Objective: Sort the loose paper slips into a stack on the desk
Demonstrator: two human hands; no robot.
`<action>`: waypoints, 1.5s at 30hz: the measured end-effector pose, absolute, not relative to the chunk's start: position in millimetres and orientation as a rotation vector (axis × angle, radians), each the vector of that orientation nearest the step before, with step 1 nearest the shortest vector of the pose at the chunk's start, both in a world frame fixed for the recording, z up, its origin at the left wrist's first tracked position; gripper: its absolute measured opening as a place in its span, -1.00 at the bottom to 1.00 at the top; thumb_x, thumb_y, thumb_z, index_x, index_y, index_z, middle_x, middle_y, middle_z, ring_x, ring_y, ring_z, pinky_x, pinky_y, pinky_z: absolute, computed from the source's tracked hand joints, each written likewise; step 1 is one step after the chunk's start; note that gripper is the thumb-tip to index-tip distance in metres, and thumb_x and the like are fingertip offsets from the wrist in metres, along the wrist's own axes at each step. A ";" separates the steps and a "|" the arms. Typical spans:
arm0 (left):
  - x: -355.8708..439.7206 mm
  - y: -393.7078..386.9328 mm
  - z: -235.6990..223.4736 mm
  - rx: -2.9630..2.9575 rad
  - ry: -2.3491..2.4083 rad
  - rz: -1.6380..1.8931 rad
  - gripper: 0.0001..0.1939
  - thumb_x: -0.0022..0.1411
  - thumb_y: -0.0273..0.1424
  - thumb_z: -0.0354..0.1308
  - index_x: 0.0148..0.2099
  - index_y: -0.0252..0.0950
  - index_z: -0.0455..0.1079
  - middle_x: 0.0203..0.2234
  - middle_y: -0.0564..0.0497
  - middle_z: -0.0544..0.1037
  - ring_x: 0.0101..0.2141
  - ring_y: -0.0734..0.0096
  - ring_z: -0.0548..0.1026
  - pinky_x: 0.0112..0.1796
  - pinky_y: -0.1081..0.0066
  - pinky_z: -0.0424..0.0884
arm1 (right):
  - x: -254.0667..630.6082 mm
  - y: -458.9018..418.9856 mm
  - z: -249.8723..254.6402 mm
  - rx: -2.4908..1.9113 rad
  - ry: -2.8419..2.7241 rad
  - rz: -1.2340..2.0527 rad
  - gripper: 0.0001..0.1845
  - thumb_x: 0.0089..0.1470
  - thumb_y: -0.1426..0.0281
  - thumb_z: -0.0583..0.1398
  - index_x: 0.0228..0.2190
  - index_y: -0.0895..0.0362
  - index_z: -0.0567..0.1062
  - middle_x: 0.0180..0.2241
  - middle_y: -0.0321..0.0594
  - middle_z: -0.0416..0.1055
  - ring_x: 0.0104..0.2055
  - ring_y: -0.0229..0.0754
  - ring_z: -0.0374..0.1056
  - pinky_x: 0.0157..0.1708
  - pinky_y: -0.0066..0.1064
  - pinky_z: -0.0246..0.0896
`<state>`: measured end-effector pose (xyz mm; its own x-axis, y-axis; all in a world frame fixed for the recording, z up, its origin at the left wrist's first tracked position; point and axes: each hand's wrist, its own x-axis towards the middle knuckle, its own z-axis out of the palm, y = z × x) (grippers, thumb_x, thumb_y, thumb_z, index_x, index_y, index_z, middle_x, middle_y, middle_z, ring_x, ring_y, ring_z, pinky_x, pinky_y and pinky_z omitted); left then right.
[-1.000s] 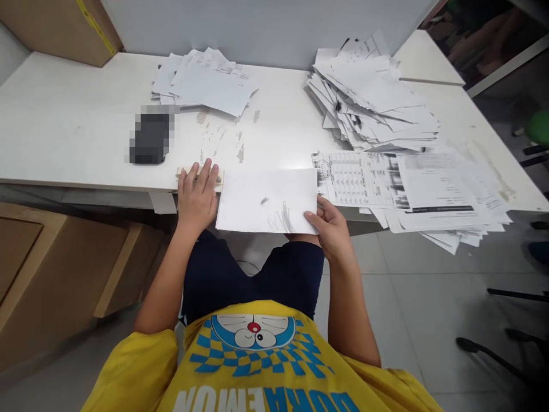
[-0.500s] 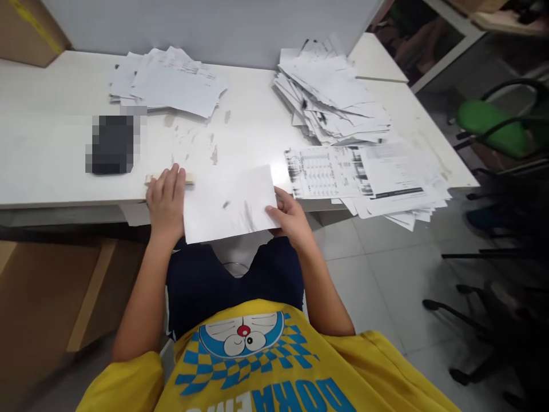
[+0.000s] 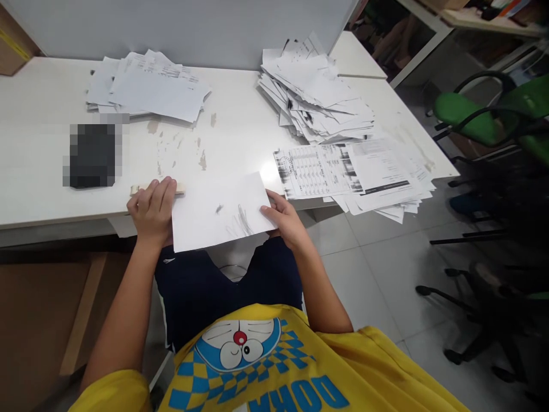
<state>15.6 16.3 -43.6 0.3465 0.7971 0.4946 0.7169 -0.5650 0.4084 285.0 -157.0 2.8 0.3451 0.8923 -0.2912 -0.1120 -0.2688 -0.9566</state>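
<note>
A white sheet of paper [image 3: 214,212] with grey pencil-like scribbles hangs over the table's front edge, above my lap. My right hand [image 3: 285,217] pinches its right edge, thumb on top and fingers underneath. Beside the sheet's left edge, my left hand [image 3: 153,210] is curled over a cream-coloured bar [image 3: 180,188] lying at the table edge. Only the bar's two ends show past my fingers, and my left thumb is hidden.
A loose paper pile [image 3: 148,86] lies at the back left and a taller paper stack [image 3: 317,97] at the back right. Printed sheets [image 3: 317,171] overhang the edge on the right. A dark blurred object [image 3: 92,155] is at left; an open cardboard box [image 3: 43,309] stands below.
The view has shifted, so the table and papers appear a little further left. Both hands keep nearly the same places on the sheet and the bar.
</note>
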 end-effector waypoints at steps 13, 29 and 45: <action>8.0 17.7 -53.8 2.535 1.328 0.926 -0.56 0.42 -0.05 -0.11 0.14 -0.02 0.44 0.09 -0.09 0.55 0.19 0.06 0.42 0.22 -0.11 0.18 | 286.5 -168.8 -17.3 -1.449 -0.682 1.101 -0.41 0.11 0.01 0.21 0.14 -0.10 0.41 0.07 -0.20 0.48 0.04 0.00 0.44 -0.10 -0.19 0.46; 7.7 30.8 -73.1 2.544 1.363 1.229 -0.58 0.42 -0.07 -0.09 0.11 -0.06 0.46 0.06 -0.14 0.57 0.17 0.04 0.43 0.18 -0.11 0.16 | 284.1 -177.4 -13.7 -1.475 -0.833 0.949 -0.38 0.09 0.12 0.25 0.17 -0.08 0.36 -0.39 -0.28 0.43 -0.45 -0.20 0.26 -0.47 -0.32 0.29; 6.4 18.6 -82.9 2.708 1.479 1.051 -0.32 0.24 0.20 -0.07 0.22 -0.03 0.39 0.09 -0.16 0.54 0.11 -0.08 0.48 0.05 -0.10 0.24 | 331.4 -80.1 163.4 -1.373 -1.463 0.319 -0.60 0.13 0.47 0.20 0.01 -0.01 0.49 -0.30 -0.33 0.50 -0.32 -0.29 0.39 -0.28 -0.35 0.32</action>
